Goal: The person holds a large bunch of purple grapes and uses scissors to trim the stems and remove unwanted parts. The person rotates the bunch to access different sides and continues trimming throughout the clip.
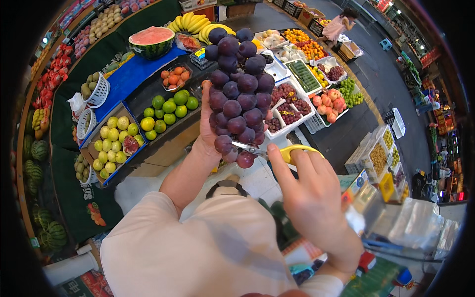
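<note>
A large bunch of dark purple grapes (239,100) rests in my left hand (208,122), which supports it from behind and the left; some fingertips show at its right side. In my right hand (310,185) is a pair of scissors (249,148) with a yellow handle. Their metal blades reach in among the lowest grapes, close to one round grape (223,144) at the bottom left. Whether the blades touch a stem is hidden by the fruit.
Left of my arm stand a box of yellow-green fruit (111,141) and a pile of green citrus (170,109). A cut watermelon (151,41) and bananas (189,23) lie beyond. White crates of red grapes (289,107) are at right. A person (337,28) is in the aisle.
</note>
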Motion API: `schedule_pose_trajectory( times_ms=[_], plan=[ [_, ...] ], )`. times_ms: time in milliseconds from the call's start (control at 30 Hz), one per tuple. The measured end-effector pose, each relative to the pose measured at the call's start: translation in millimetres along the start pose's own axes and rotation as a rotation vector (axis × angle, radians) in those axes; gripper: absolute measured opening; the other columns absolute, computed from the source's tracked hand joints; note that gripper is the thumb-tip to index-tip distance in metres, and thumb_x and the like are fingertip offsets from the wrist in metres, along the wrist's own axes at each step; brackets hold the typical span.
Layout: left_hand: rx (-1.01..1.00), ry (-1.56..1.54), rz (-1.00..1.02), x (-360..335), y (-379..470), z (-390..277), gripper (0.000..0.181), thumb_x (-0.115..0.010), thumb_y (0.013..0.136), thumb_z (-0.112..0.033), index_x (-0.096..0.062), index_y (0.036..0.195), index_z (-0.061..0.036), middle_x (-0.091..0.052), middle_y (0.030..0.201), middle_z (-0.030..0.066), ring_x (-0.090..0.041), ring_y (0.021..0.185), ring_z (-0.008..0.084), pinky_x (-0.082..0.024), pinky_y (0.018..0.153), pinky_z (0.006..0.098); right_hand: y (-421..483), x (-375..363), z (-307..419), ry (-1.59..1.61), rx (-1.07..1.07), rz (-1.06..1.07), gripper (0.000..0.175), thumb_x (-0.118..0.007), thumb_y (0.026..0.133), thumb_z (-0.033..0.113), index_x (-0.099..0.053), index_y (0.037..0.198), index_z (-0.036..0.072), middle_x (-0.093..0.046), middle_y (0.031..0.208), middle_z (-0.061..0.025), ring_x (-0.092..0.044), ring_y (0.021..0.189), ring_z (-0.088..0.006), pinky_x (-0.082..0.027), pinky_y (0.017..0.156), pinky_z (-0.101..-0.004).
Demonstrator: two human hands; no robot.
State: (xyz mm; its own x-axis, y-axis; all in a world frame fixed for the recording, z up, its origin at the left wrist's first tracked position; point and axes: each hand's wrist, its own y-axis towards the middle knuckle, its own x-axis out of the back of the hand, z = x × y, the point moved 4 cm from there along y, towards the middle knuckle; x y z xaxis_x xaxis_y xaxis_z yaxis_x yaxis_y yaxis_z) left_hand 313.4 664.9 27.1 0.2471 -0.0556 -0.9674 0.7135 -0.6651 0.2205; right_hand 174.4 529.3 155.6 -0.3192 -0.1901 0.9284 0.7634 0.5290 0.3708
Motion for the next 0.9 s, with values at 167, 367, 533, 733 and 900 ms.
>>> schedule_pose_trajectory(
  times_ms=[167,367,533,733,900],
  plan=[
    [-0.045,0.038,-0.036,2.9,0.6,0.5,0.1,-0.043,0.09,-0.083,-0.038,0.153,-0.0055,-0.052,0.142,0.0257,-0.06,0.12,0.0412,-0.053,0.099,0.0577,-15.2,-3.2,-2.3,0.193,-0.124,0.003,0.056,-0.072,0.074,0.005,-0.066,0.129,0.0,-0.06,0.094,-0.0137,-0.061,0.087,-0.0295,-0.052,0.075,-0.0375],
    [-0.153,0.22,-0.141,0.2,4.8,0.5,0.094,-0.04,0.093,-0.08,-0.034,0.157,-0.0111,-0.048,0.152,0.0187,-0.054,0.132,0.0389,-0.045,0.111,0.0553,-19.7,-11.5,-1.9,0.211,-0.198,-0.039,0.064,-0.082,0.07,0.011,-0.065,0.131,0.002,-0.06,0.103,-0.0181,-0.061,0.092,-0.0337,-0.052,0.079,-0.0417],
    [-0.206,0.347,-0.148,-10.3,7.0,2.4,0.093,-0.05,0.092,-0.076,-0.034,0.156,-0.0102,-0.046,0.154,0.0177,-0.05,0.139,0.0325,-0.044,0.114,0.0507,-20.3,-20.7,4.0,0.022,-0.143,-0.123,0.056,-0.076,0.073,0.01,-0.067,0.127,0.001,-0.06,0.103,-0.0201,-0.06,0.091,-0.0352,-0.052,0.081,-0.044],
    [-0.215,0.388,-0.228,-5.2,5.7,2.7,0.092,-0.051,0.092,-0.075,-0.035,0.155,-0.0104,-0.05,0.151,0.0172,-0.053,0.136,0.0312,-0.047,0.111,0.0511,-21.4,-28.2,3.0,-0.157,-0.093,-0.175,0.049,-0.071,0.076,0.009,-0.068,0.125,0.002,-0.062,0.102,-0.0186,-0.06,0.088,-0.0333,-0.052,0.081,-0.0442],
    [-0.206,0.405,-0.239,2.6,5.7,3.1,0.091,-0.05,0.093,-0.075,-0.035,0.155,-0.0115,-0.05,0.151,0.0158,-0.054,0.136,0.0307,-0.047,0.111,0.0501,-26.4,-34.5,0.6,-0.071,-0.166,-0.114,0.051,-0.072,0.076,0.007,-0.067,0.127,0.001,-0.061,0.099,-0.0179,-0.06,0.086,-0.0331,-0.052,0.078,-0.0429]
  ],
)
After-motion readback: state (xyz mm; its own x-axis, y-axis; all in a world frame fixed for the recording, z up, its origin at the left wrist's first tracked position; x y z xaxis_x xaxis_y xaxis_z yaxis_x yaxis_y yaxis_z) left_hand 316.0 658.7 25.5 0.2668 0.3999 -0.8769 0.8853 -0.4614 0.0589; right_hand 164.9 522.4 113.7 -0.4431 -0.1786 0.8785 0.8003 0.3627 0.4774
